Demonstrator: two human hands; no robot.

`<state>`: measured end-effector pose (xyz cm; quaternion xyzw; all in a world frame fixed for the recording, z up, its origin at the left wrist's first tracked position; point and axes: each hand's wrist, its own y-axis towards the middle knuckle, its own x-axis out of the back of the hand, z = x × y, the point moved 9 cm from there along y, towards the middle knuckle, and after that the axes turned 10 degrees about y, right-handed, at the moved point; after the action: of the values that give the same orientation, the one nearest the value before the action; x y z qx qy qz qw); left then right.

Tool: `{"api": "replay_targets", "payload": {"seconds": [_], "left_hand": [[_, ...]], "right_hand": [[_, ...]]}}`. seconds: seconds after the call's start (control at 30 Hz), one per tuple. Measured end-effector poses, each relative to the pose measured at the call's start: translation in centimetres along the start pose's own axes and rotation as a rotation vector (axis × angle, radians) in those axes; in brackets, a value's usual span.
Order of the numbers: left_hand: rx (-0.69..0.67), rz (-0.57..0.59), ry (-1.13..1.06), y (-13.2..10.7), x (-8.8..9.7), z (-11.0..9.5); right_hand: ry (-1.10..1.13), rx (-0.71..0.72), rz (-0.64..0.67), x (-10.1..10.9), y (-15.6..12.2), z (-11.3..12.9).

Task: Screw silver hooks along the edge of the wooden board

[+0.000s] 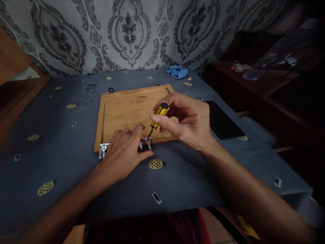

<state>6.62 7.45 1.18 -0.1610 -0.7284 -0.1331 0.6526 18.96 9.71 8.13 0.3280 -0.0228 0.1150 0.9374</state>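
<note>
My right hand (189, 118) pinches a small screwdriver (159, 115) with a yellow and black handle. Its shaft slants down to a silver metal hinge (148, 143) on the near edge of a framed wooden panel (127, 110). My left hand (124, 149) lies over that edge, its thumb and index finger bracketing the hinge beside the screwdriver tip. Left of this hand, another silver hinge (103, 149) shows on the same edge. Whether the tip sits in a screw head is too small to tell.
A blue patterned cloth (76, 189) covers the table. Small screws (87, 100) and thin rings (90, 87) lie at the back left. A blue rag (177, 72) sits at the back, and a black phone-like slab (223, 120) lies on the right.
</note>
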Motion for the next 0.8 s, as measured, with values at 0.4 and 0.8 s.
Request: {"api": "replay_targets", "payload": {"seconds": [0.4, 0.8], "left_hand": [[-0.011, -0.017, -0.004, 0.0, 0.1, 0.0], [-0.023, -0.020, -0.010, 0.0, 0.2, -0.1]], "right_hand": [[0.057, -0.084, 0.008, -0.2, 0.2, -0.7], [0.190, -0.064, 0.122, -1.0, 0.4, 0.1]]}}
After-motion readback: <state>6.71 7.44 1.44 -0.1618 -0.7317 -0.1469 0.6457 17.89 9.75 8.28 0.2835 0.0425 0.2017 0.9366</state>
